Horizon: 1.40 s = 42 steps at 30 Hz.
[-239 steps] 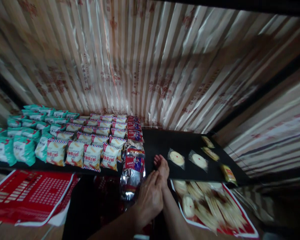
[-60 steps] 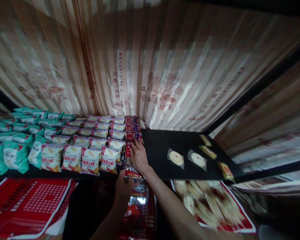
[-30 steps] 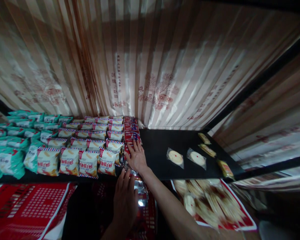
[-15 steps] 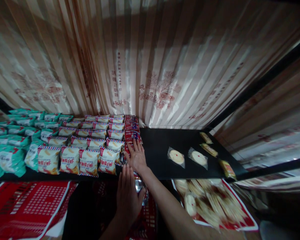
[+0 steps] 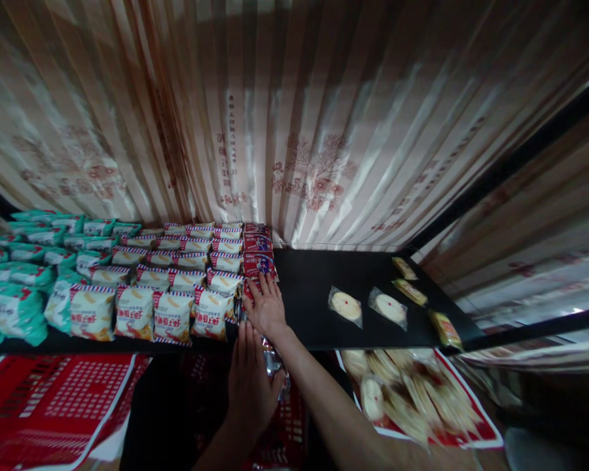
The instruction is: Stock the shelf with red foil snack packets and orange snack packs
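My right hand (image 5: pixel 266 306) lies palm down on the front of a row of dark red packets (image 5: pixel 258 261). Its fingers are stretched out and somewhat spread. Just below it, at the shelf's front edge, my left hand (image 5: pixel 251 376) is held flat with straight fingers and the thumb apart. A shiny silver-and-red packet (image 5: pixel 275 363) shows beside that hand, partly covered by it and by my right forearm. Directly left of the red row stand several rows of cream snack bags (image 5: pixel 210 314) with striped edges. What lies under both palms is hidden.
Teal bags (image 5: pixel 19 314) fill the left end of the black shelf (image 5: pixel 304 314). Two round wrapped crackers (image 5: pixel 346 306) and several yellow packets (image 5: pixel 446 329) lie on its right. Below are a red basket (image 5: pixel 88 392) and another basket (image 5: pixel 491 439) of wrapped crackers. A curtain (image 5: pixel 314 98) hangs behind.
The view has shifted very slightly. Both hands keep almost the same place against the red packets, and the bags on the shelf stay where they were.
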{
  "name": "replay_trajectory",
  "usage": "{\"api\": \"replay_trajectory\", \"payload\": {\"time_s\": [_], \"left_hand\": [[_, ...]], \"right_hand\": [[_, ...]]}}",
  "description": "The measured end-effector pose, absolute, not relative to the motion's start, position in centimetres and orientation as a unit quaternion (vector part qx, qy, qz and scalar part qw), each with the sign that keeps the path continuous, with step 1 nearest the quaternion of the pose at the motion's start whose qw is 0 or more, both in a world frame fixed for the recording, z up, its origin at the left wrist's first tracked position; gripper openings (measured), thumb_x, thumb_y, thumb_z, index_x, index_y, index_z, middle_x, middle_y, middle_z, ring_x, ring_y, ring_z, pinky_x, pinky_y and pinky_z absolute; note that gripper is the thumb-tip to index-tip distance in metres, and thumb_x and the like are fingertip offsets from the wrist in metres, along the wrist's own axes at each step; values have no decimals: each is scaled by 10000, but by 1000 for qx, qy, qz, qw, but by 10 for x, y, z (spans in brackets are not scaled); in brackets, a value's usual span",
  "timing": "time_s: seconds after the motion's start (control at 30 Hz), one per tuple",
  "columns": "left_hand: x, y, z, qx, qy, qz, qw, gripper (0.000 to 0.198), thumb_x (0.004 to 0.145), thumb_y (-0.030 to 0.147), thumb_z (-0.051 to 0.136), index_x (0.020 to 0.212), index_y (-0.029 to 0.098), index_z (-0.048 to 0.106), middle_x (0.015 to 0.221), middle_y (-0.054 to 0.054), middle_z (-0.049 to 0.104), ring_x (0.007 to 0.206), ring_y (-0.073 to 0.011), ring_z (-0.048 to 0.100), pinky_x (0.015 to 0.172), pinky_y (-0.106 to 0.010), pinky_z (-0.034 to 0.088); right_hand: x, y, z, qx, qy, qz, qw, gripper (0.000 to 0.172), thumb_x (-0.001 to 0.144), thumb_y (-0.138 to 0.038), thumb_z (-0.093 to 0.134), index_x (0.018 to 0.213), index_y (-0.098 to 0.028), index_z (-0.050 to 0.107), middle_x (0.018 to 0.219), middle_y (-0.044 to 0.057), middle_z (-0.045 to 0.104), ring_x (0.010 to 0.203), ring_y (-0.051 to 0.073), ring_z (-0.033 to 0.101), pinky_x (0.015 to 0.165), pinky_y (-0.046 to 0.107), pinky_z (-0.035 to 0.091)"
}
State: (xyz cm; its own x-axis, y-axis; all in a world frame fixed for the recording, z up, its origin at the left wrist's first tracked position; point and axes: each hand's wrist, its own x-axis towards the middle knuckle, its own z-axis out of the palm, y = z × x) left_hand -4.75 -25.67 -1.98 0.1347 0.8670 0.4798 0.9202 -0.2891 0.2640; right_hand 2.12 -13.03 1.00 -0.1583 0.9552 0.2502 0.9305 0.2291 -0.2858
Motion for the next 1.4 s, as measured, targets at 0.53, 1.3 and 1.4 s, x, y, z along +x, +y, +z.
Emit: {"api": "replay_trajectory", "payload": {"time_s": [0.53,1.3,1.4], "left_hand": [[-51,-257,-16,-757,-585,-278,86,628,810,369,537,1321,27,406,1417,-249,377,1366,-348,264,1069,-500,332],[-45,-340,-9,-882,-311,-275,-224,248,833,141,422,1005,160,599,961,-73,676,891,-166,616,786,-289,517],[-49,-350,-26,-889,-324,-143,-290,196,828,157,447,931,171,613,920,-65,669,871,-176,612,802,-298,494]], "right_hand": [[23,-129,17,-599,-776,13,199,510,899,-480,439,1367,-276,442,1504,109,301,1407,307,155,1099,497,167],[109,-239,-27,-677,-432,155,575,438,880,-480,397,1134,-141,510,1105,134,573,1029,226,551,939,410,414],[110,-271,-57,-702,-381,214,562,430,857,-499,416,1097,-155,506,1040,113,593,950,216,588,878,371,449]]}}
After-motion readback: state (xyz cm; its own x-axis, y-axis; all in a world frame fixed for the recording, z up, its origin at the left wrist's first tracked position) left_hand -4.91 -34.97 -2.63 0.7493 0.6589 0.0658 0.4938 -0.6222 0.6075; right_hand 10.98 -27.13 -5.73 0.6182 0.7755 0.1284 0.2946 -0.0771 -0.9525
